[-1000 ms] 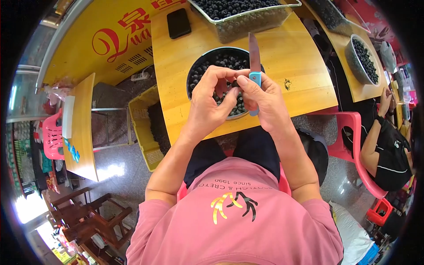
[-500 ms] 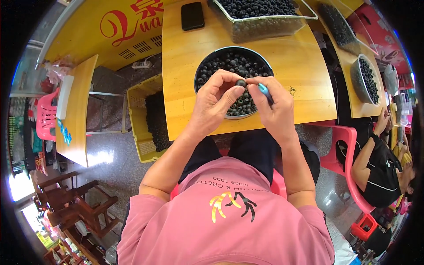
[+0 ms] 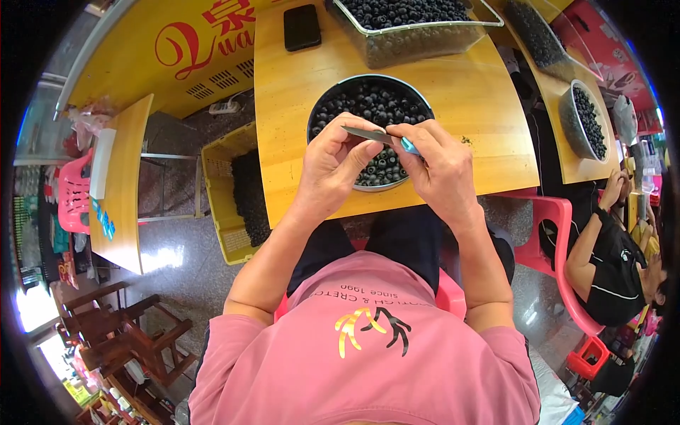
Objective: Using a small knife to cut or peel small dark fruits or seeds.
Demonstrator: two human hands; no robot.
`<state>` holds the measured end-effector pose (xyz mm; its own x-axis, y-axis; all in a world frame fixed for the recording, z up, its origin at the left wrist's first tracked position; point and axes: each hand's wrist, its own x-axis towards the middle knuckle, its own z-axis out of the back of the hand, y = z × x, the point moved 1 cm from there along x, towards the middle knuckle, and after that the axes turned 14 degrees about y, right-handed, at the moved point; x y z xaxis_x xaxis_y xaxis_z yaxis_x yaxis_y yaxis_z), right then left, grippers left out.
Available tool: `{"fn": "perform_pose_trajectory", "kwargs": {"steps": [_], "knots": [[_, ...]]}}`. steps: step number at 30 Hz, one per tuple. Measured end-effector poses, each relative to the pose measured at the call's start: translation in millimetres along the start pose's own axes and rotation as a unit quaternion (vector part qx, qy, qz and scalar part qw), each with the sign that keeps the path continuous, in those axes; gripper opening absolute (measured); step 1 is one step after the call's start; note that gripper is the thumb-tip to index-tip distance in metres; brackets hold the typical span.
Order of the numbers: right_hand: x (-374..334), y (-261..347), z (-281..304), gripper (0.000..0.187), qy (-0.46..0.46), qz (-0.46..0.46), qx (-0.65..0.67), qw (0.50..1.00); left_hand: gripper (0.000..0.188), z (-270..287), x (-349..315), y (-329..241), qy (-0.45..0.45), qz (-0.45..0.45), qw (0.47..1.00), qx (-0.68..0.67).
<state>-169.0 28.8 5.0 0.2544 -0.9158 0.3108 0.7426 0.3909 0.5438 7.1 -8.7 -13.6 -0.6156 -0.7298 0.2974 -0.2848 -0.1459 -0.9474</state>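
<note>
A metal bowl (image 3: 309, 133) of dark, round, berry-like fruits (image 3: 375, 99) sits near the table's front edge. Over it, my left hand (image 3: 333, 166) is closed in a pinch on one small dark round fruit, mostly covered by the blade and fingers. My right hand (image 3: 443, 163) grips a small knife (image 3: 365, 133) by its light-blue handle. The blade points left, lying across the fruit at my left fingertips. Both hands nearly touch.
On the wooden table (image 3: 283, 92) lie a black phone (image 3: 302, 28) and a clear tub (image 3: 418, 44) of dark fruits. A yellow crate (image 3: 210, 184) stands on the floor at left. At right, a person (image 3: 602, 262) sits by another bowl (image 3: 579, 131).
The knife has swung out so its blade now shows across the fruit, pointing left. My right hand has turned slightly; my left hand keeps its pinch. The view has shifted a little.
</note>
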Motion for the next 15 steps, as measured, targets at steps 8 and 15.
{"fn": "perform_pose_trajectory", "kwargs": {"steps": [8, 15], "knots": [[6.6, -7.7, 10.1, 0.019, -0.014, -0.135, 0.253, 0.958, 0.019, 7.8, -6.1, -1.5, -0.046, 0.000, 0.999, -0.012], [2.3, 11.1, -20.3, 0.028, 0.085, -0.132, 0.448, 0.880, 0.024, 4.5, -9.3, -5.6, -0.048, -0.102, 0.956, 0.272]]}}
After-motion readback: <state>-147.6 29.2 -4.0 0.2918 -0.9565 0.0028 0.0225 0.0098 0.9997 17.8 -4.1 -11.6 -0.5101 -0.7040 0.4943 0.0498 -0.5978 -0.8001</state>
